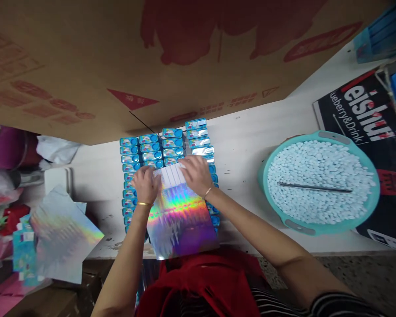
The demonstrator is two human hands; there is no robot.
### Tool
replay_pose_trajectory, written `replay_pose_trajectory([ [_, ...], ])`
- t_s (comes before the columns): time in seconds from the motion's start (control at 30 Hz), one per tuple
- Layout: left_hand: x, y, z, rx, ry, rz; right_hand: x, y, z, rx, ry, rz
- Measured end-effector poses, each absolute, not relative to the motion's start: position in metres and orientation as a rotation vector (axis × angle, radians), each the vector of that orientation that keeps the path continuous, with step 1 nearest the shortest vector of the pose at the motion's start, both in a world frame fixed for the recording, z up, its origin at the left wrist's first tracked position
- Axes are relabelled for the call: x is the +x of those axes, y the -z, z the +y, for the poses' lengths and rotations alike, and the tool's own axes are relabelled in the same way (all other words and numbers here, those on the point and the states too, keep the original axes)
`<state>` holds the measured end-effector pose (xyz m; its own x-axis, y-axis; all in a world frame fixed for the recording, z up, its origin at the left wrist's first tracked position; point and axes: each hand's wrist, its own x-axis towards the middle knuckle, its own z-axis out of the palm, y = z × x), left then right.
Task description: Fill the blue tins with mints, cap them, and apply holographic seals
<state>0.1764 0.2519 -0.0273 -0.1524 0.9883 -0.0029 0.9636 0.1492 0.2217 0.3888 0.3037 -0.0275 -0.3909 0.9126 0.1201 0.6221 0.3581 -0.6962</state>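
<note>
pale counter (pixel 244 149): left hand (pixel 146 186) and right hand (pixel 198 175), fingers pinching shiny sheet (pixel 181 220) at far edge, over blue cases (pixel 129 150). likely sheet-handling step; next calls for even grip.

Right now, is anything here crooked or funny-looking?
Yes, a bit. The loose shiny sheets at the left lie crooked. The columns of blue cases end unevenly: the right-hand one reaches farther toward the cardboard box. A dark stick lying across the white pellets looks odd too, unlike everything around it.
</note>
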Motion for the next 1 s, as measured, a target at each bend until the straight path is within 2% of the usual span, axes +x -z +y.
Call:
replay_pose_trajectory([
  [0.2,0.150,0.043,0.261,2.026,-0.352,2.021,0.319,0.041,0.309,-1.253,-0.764,-2.456],
  [0.5,0.130,0.034,0.255,2.357,-0.412,1.791,0.299,0.037,0.304,-1.381,-0.756,-2.550],
  [0.87,0.133,0.055,0.218,2.371,-0.533,1.819,0.286,0.042,0.288,-1.489,-0.665,-2.567],
  [1.0,0.142,0.049,0.197,2.360,-0.616,1.813,0.287,0.046,0.285,-1.474,-0.637,-2.561],
])
